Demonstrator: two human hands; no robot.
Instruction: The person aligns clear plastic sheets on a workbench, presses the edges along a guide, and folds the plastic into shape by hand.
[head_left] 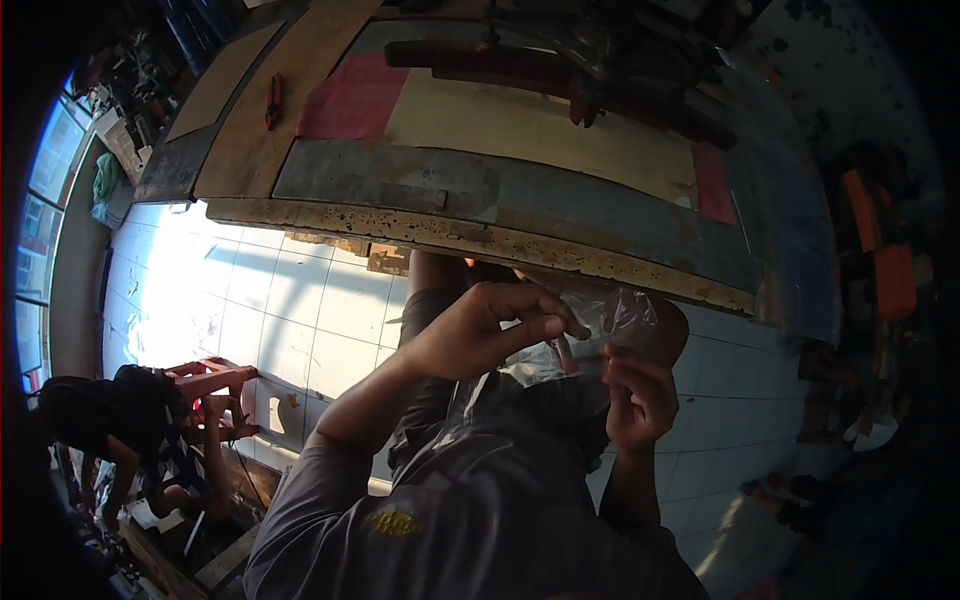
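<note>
Over my lap lies a crumpled sheet of clear plastic (625, 312), which looks like a bag. My left hand (490, 325) is above it, with thumb and fingers pinched together at its edge. To the right, my right hand (640, 395) is closed too, fingertips pressed together beside the plastic. A small pinkish piece (565, 355) shows between the hands; what it is I cannot make out. Both hands are below the front edge of the workbench (480, 235).
On the bench are a red tool (273, 102), a pale yellow sheet (520, 125) with red ends and a dark metal frame (560, 85). Another person (120, 420) bends by a red stool (215, 385) at lower left. Orange objects (880, 250) stand at right.
</note>
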